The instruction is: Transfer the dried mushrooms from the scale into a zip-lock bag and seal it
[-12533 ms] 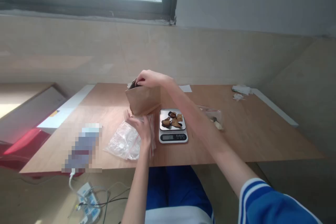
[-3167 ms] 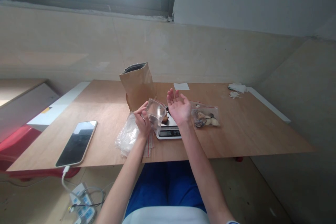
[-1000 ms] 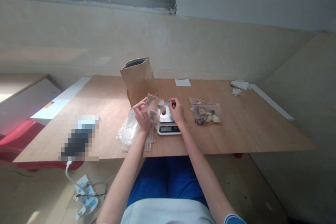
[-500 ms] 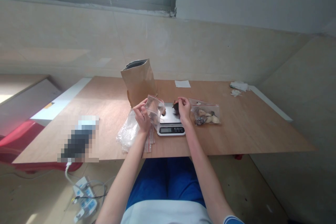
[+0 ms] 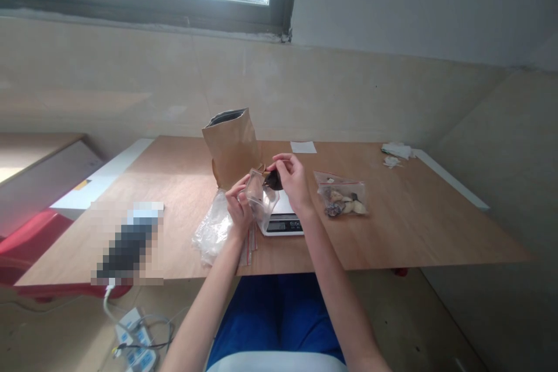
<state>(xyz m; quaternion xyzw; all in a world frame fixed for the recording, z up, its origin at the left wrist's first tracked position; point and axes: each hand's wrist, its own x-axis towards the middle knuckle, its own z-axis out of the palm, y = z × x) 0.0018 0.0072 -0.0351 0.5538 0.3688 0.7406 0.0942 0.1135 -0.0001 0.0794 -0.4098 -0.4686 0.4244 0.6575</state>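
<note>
My left hand (image 5: 239, 207) is closed on a clear zip bag (image 5: 260, 200), which it holds tilted over the left part of a kitchen scale (image 5: 284, 224). Between the fingers of my right hand (image 5: 293, 180) is a dark brown, shrivelled piece (image 5: 274, 180) that looks like dried mushroom. This piece is right at the mouth of the bag; whether any of it is inside I cannot tell. The bag and my right hand cover much of the scale's metal plate. Below my left hand lies a stack of clear zip bags (image 5: 214, 229).
A brown paper pouch (image 5: 233, 148) stands open behind my left hand. Filled zip bags (image 5: 344, 197) lie right of the scale. Farther back are a white paper (image 5: 303, 147) and crumpled tissues (image 5: 397, 151). A blurred-out dark object (image 5: 131, 241) lies at the left, with a cable hanging down.
My right hand has moved left and up from over the scale plate, bringing the dark piece to the bag's mouth. The view has tilted up a little.
</note>
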